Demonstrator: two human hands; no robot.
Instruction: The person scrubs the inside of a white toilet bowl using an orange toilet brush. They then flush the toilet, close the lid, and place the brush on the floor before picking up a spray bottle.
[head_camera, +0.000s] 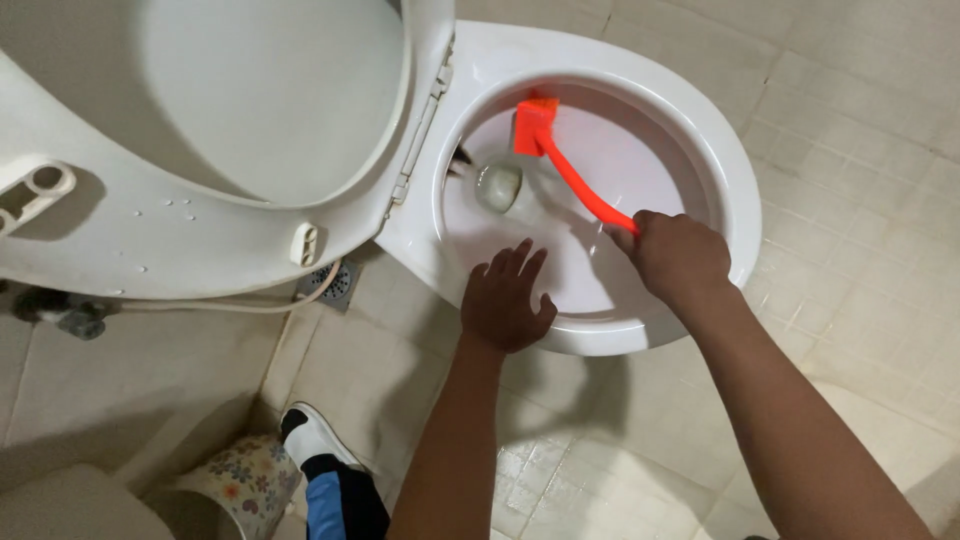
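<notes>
"Up top, right of middle, the right hand (672, 258) squeezes the orange brush (560, 160) inside the toilet bowl (735, 215)."

"Left hand (505, 300) lies flat, fingers apart, on the rim. Hard scrubbing might splash dirty water on it."

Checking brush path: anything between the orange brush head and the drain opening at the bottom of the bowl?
Nothing visible. The brush head sits against the far inner wall of the toilet bowl; the drain opening lies below it, bare porcelain between. Right hand holds the handle; left hand rests on the near rim.
</notes>
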